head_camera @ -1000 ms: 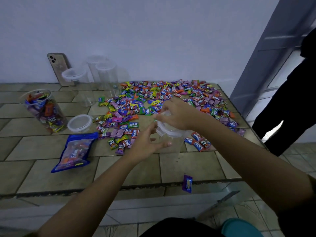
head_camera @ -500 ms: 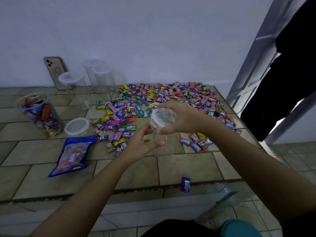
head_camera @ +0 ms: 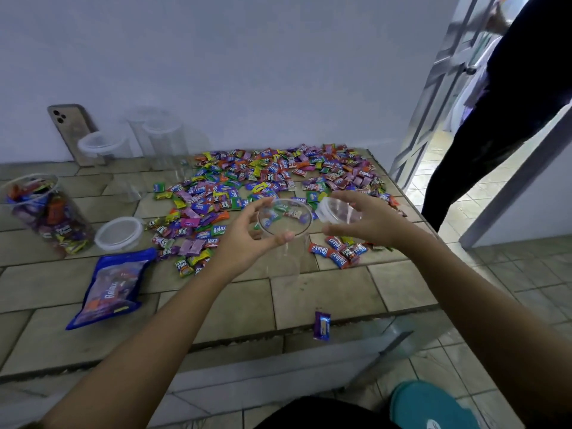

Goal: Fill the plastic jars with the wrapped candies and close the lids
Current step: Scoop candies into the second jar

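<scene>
Far out to the left of the left hand stands a filled jar [head_camera: 46,212] with its mouth open, its loose lid [head_camera: 119,233] lying flat just beside it and a blue candy bag [head_camera: 111,286] on the near side of both; beyond them, against the wall, a phone [head_camera: 72,131] leans behind three lidded empty jars [head_camera: 164,140]. The left hand [head_camera: 244,239] curls thumb and fingers round the rim of a clear jar [head_camera: 283,258] that stands upright, long axis vertical, mouth up and holding no candy that can be made out. Whether its base rests on the tiled table [head_camera: 325,292] cannot be told. The wrapped candies [head_camera: 235,193] spread just past both hands, touching distance from the jar's far side, so the free reach into them is forward. The right hand [head_camera: 374,226], close beside the jar's right rim, pinches a clear cap [head_camera: 339,212] between thumb and fingertips, so it likely has to put that down before it can scoop. Bare tiles lie on the near side of the hands, with one purple sweet [head_camera: 322,325] at the table's front edge; the table's right edge runs just past the right hand, where a person in dark clothes [head_camera: 510,103] stands in a doorway
</scene>
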